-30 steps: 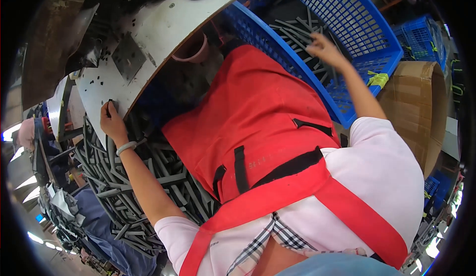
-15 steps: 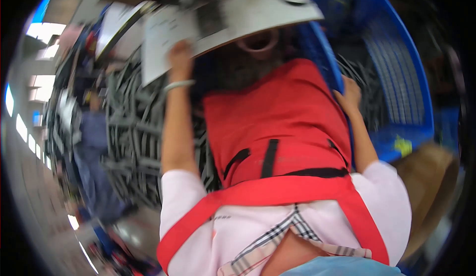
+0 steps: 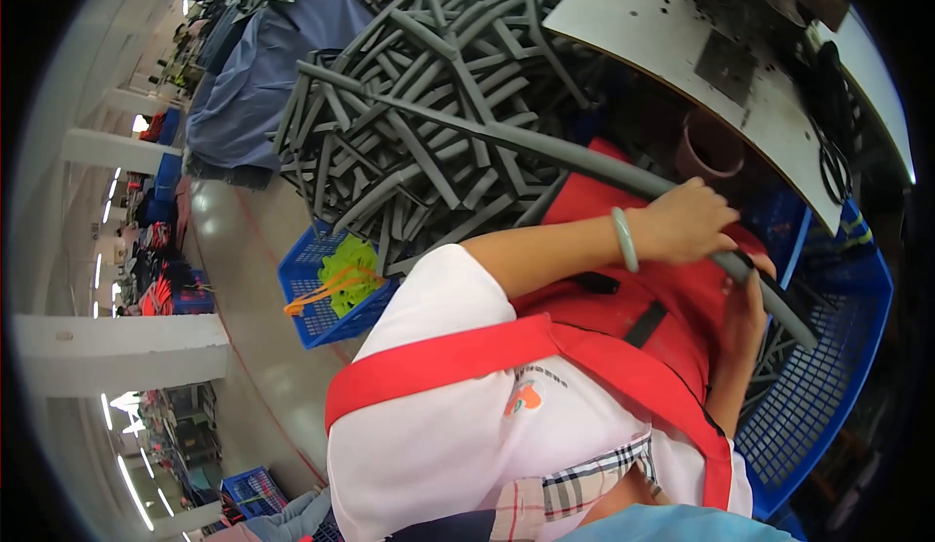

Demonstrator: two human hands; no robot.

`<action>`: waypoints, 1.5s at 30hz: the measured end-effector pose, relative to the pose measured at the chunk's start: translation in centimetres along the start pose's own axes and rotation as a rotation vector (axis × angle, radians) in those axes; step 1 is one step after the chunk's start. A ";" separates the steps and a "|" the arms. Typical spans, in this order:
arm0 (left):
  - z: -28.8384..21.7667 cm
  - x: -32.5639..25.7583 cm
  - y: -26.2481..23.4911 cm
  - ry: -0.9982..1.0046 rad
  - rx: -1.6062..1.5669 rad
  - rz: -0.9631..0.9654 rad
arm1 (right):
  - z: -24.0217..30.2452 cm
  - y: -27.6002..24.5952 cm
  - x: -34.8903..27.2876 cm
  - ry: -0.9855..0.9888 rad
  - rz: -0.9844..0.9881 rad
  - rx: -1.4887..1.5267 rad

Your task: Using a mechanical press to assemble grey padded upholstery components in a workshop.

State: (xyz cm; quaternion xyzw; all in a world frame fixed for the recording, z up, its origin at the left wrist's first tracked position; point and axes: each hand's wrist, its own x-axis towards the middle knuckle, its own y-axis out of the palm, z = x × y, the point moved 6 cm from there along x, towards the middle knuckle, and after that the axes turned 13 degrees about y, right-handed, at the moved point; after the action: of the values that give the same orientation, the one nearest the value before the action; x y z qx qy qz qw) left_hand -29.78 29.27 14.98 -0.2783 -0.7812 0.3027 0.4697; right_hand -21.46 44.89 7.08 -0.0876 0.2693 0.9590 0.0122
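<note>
Grey foam tube [image 3: 545, 148] gripped w/ my left hand [image 3: 687, 223], fingers wrapped round it; right hand [image 3: 745, 299] fingers closed on its end over blue basket [image 3: 828, 367].

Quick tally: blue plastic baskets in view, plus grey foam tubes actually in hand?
Blue plastic baskets: 3 (large one at the right hand, small one with yellow-green pieces, one far down the floor)
Long grey foam tubes held: 1, gripped by left hand and right hand
Total: 4
Piled tubes too many to count.
</note>
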 end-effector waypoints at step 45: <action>12.7 10.2 -10.3 -0.248 -0.385 0.090 | 17.8 8.8 15.8 -0.526 -0.118 -1.769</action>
State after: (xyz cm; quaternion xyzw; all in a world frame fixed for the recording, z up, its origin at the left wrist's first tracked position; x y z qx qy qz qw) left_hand -46.89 27.15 23.58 -0.3579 -0.8631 0.2007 0.2944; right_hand -40.46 46.22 23.77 0.1417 -0.5776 0.8023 0.0505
